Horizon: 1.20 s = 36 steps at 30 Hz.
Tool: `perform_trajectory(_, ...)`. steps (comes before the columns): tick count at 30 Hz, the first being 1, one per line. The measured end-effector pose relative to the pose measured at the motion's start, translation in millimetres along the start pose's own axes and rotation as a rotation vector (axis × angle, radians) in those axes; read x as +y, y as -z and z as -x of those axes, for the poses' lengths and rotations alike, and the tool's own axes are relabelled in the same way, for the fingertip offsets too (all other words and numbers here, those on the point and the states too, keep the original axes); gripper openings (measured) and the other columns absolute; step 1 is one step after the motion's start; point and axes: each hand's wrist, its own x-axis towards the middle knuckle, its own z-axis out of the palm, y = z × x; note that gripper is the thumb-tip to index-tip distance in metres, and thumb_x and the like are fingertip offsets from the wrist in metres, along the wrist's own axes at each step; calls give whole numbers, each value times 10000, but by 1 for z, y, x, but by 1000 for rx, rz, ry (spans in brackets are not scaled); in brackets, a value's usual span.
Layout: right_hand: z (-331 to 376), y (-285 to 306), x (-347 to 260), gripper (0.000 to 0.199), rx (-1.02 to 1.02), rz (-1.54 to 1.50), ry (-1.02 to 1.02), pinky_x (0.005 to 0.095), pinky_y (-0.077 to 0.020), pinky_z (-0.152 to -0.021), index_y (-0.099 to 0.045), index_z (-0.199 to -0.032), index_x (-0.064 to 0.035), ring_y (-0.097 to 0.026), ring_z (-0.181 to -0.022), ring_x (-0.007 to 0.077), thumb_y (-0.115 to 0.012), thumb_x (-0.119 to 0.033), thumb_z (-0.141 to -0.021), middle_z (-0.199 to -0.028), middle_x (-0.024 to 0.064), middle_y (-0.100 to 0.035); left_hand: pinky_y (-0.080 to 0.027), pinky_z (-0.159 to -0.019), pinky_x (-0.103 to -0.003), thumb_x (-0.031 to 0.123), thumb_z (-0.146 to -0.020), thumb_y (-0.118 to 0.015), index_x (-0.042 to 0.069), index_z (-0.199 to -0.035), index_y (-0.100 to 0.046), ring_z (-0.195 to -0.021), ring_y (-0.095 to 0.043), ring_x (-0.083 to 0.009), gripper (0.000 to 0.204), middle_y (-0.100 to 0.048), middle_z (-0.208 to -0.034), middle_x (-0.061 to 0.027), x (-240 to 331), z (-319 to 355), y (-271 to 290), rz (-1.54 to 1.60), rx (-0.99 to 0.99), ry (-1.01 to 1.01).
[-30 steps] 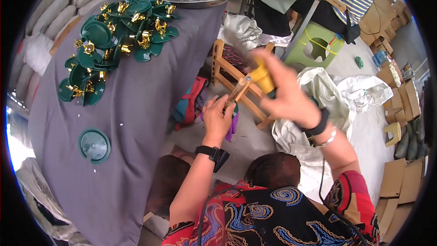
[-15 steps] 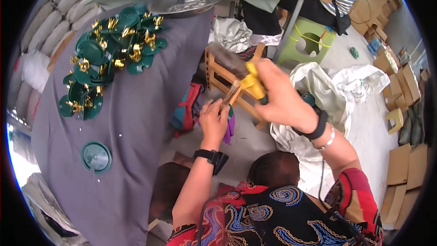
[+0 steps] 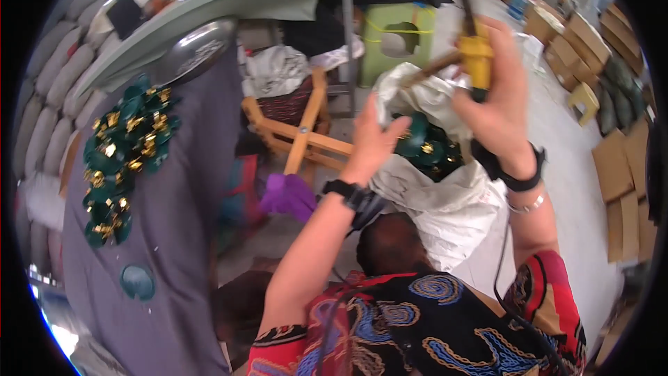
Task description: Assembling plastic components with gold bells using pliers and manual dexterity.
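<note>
My right hand (image 3: 497, 108) is closed round the yellow, dark-ended grip of a hand tool (image 3: 476, 59). The tool's dark shaft points up and away, blurred. A brown wooden stick (image 3: 435, 69) juts left from beside the grip; whether my fingers hold it too is unclear. My left hand (image 3: 376, 139), thumb apart and nothing visible in it, is at the left rim of an open white woven sack (image 3: 445, 212). Inside the sack lie dark green round pieces (image 3: 424, 146) with gold-coloured metal fittings.
More green pieces with gold fittings (image 3: 129, 143) are heaped on the grey cloth-covered table (image 3: 174, 237) at left, near one plain green disc (image 3: 137, 283) and a metal bowl (image 3: 198, 52). A wooden stand (image 3: 303, 132), green stool (image 3: 396, 21) and cardboard boxes (image 3: 609, 174) surround me.
My view has swung right. Both hands have moved from the wooden stand to the sack. The left hand has let go of the wooden stick, which is now beside the tool's grip.
</note>
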Motion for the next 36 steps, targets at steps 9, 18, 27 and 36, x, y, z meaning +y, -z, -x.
perform_trajectory(9, 61, -12, 15, 662, -145, -372, -138, 273, -487, -772, -453, -1286, 19, -560, -859, 153, -508, 74, -628, -1164, 105, -503, -381, -1034, -453, 68, -693, -713, 68, -1097, -638, -1222, -484, -363, 411, -567, -1236, -163, 93, 106, 142, -863, 583, -185)
perform_trajectory(18, 40, -84, -51, 532, -316, -627, 0, 297, -478, -796, -511, -1154, 14, -562, -917, 226, -570, 12, -626, -1169, 132, -463, -502, -813, -472, 201, -822, -688, 62, -1254, -532, -943, -632, -411, 479, -651, -1054, -227, 130, 238, 319, -1411, 1000, 827)
perform_trajectory(27, 29, -108, -37, 566, -300, -428, 112, 273, -498, -731, -520, -1176, 21, -569, -821, 167, -545, 40, -611, -1192, 103, -454, -526, -726, -427, -40, -790, -601, 111, -1091, -649, -825, -665, -353, 340, -686, -937, -146, 64, 147, 206, -894, 694, -68)
perform_trajectory(36, 40, -137, -28, 542, -404, -365, 51, 278, -505, -706, -514, -1135, 18, -578, -793, 165, -562, 37, -596, -1166, 124, -468, -482, -915, -485, -2, -756, -608, 195, -1147, -677, -1211, -516, -401, 444, -543, -1316, -177, -95, 160, 139, -934, 271, -61)
